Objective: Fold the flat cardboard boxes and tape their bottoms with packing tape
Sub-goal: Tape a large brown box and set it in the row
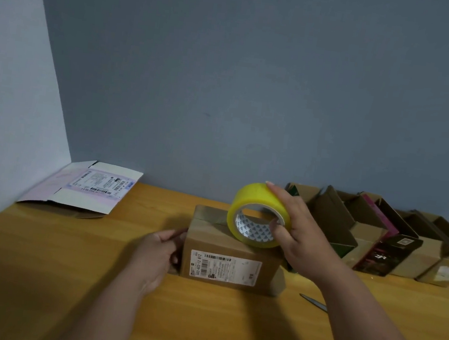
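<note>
Wooden table (38,274): carries everything listed; places below are given from the brown box at its middle.

Row of folded boxes (394,239): right of the brown box, along the wall, open tops up. Close enough that, in my judgement, a wide swing of the roll could knock the nearest one.

Flat white carton (87,185): well left of the brown box, in the corner, not yet folded.

Brown box (227,254): folded, labelled side toward the person, closed flaps uppermost. Risk: if the flaps spring apart before the tape bridges the seam, the strip may land crooked or wrinkled.

Right hand (297,231): curled round the tape roll, thumb in its core.

Left hand (158,249): fingers curled against the brown box's left end; whether it pinches a tape end I cannot tell. Risk: a weak brace lets the box slide when the tape is pulled.

Yellow tape roll (258,215): resting on the brown box's top, tilted.

Metal blade tip (313,302): right of the brown box, under the right forearm; it could be nudged.
</note>
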